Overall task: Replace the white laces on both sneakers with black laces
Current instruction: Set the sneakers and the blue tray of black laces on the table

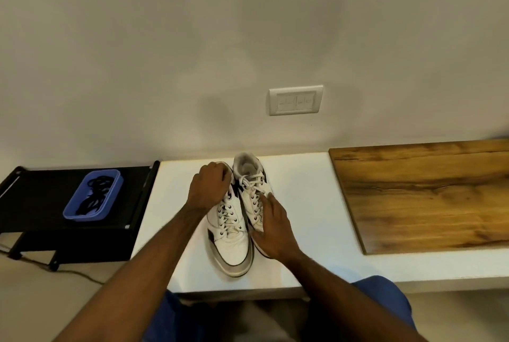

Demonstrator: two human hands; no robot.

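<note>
Setting: domestic interior, likely a home room. Evidence: plain off-white painted wall (pixel 248 38) filling the upper frame; white rectangular wall switch plate (pixel 296 100) at centre; white built-in ledge (pixel 303 231) along the wall, lower centre; brown wood-grain board (pixel 427 198) at right; low black metal-framed rack (pixel 41 203) at left (a thin cable (pixel 80 274) trails across the floor beneath it).

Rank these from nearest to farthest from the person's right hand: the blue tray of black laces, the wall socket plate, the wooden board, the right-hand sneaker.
From the right hand:
1. Right-hand sneaker, touched by the hand's fingers.
2. Wooden board, to the right on the white counter.
3. Wall socket plate, up on the wall behind.
4. Blue tray of black laces, far left on the black stand.
</note>
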